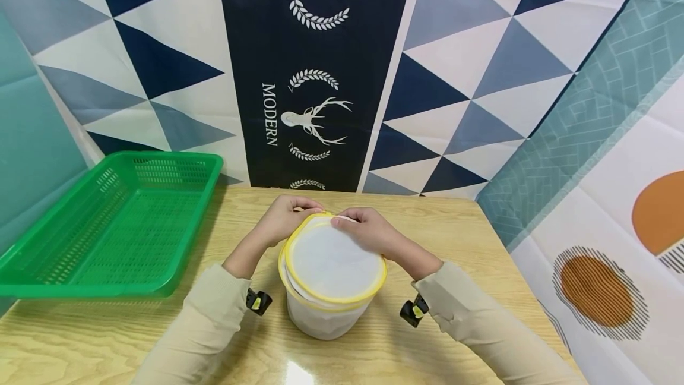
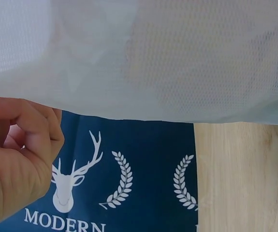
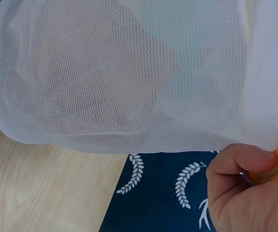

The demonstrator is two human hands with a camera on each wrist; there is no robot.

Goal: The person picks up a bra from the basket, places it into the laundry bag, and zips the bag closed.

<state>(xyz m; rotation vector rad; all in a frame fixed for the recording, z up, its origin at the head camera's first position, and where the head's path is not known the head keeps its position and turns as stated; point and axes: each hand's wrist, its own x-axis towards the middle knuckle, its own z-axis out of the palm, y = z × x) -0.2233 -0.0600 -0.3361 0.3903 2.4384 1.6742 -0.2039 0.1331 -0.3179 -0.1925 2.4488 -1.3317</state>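
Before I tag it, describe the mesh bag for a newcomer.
On the wooden table, look right of the green slotted basket. The left hand and right hand hold a cylindrical white mesh bag. Unlike the basket, it's round with yellow trim.

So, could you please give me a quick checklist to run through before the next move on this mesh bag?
1. Right grip on the rim: ok, thumb over the far edge of the lid.
2. Left grip at the rim: ok, fingers at the far edge; exactly what they pinch, cannot tell.
3. Mesh bag upright: ok, lid facing up.
4. Yellow rims flush all round: not ok, they stand apart at the near left.
5. Green basket out of the way: ok, apart on the left.
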